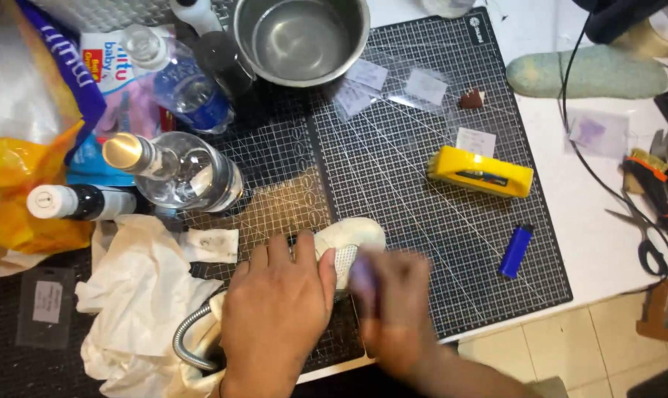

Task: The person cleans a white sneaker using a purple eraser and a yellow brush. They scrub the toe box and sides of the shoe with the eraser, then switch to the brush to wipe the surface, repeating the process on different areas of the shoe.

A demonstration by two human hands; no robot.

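My left hand [278,313] presses down on a white shoe [352,239] that lies on the black cutting mat [415,147] near the table's front edge, fingers wrapped over its upper. My right hand [396,309] is blurred with motion right beside the shoe's toe; it seems to pinch a small purplish piece against the shoe, though the blur hides what it is. A flexible metal hose [186,339] curves out below the left hand.
A crumpled stained white cloth [138,295] lies left of the shoe. Behind it stand a clear glass bottle [175,173], a dark bottle with white cap [79,203] and a water bottle [175,77]. A steel bowl [301,37], yellow box [481,171], blue lighter [516,250] and scissors [647,236] lie around.
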